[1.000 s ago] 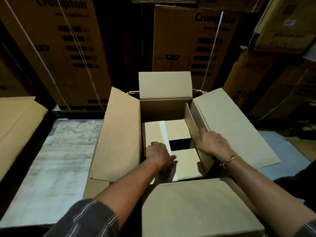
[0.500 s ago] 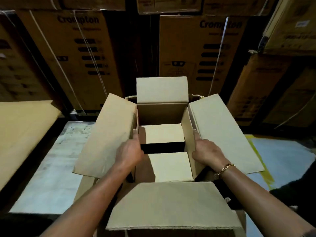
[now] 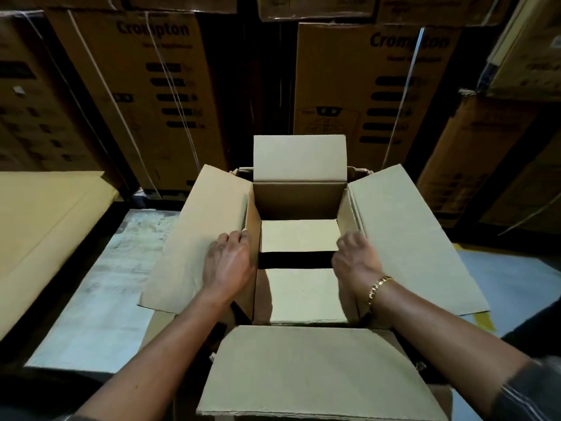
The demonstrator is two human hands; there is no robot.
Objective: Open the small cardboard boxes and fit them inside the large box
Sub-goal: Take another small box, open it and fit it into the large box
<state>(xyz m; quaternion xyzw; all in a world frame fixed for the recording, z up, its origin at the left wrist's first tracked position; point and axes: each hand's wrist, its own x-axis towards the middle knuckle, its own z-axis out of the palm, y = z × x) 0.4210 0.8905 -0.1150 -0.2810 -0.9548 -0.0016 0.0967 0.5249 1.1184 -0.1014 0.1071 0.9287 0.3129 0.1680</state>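
Observation:
A small cardboard box (image 3: 299,199) stands open in front of me, its four top flaps spread outward. Its two bottom flaps lie flat inside with a dark gap (image 3: 296,259) between them. My left hand (image 3: 227,262) grips the top edge of its left wall at the flap fold. On the opposite side, my right hand (image 3: 355,259), wearing a gold bracelet, grips the top edge of the right wall. The small box sits over the large box (image 3: 161,326), of which only brown strips show under the flaps and behind the far flap.
Tall printed, strapped cartons (image 3: 145,95) are stacked close behind and to the right. A flat cardboard sheet (image 3: 45,226) lies at the left. Below it is a pale worn surface (image 3: 100,299). Blue floor with a yellow mark (image 3: 513,284) shows at the right.
My left hand came out of the box's inside and went to the left wall's edge. The bottom flaps now lie flat and the box stands squarer. My right hand stayed on the right wall.

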